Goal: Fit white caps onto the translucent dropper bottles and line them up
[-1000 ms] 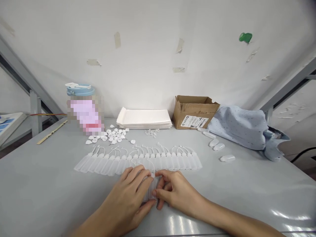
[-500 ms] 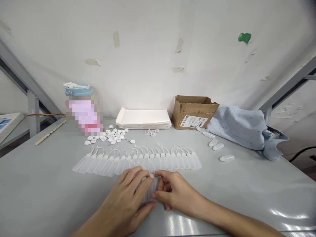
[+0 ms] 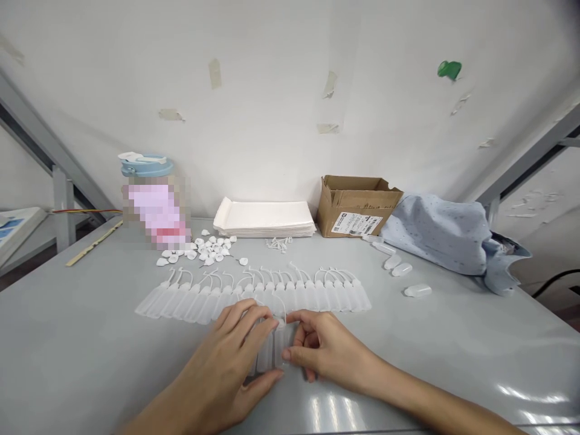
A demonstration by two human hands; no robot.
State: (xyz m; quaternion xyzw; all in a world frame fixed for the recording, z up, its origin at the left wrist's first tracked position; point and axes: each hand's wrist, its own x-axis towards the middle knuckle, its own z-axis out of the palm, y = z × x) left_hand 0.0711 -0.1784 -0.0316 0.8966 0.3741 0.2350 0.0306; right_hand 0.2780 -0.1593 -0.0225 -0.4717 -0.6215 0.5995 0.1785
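Small translucent plastic bottles point(image 3: 265, 355) with white caps lie side by side in a short front row, partly hidden under my left hand point(image 3: 233, 353). That hand arches over them, fingertips by the caps and thumb along their lower ends, holding the group. My right hand point(image 3: 324, 347) is at the rightmost small bottle point(image 3: 280, 350), its index finger by the cap and its thumb against the lower side. A thin white strap rises from this bottle's cap. Behind the hands stretches a longer row of similar bottles point(image 3: 312, 297), each with a curved strap.
White caps point(image 3: 212, 249) are heaped at back left, with loose straps point(image 3: 278, 244) nearby. At the wall stand a blurred container point(image 3: 156, 205), stacked white envelopes point(image 3: 267, 219) and a cardboard box point(image 3: 357, 208). Loose bottles point(image 3: 417, 290) and blue cloth point(image 3: 439, 232) are at right.
My left fingers and thumb have shifted slightly left, uncovering more of the front bottles. My right hand stays beside the rightmost bottle, nearly still.
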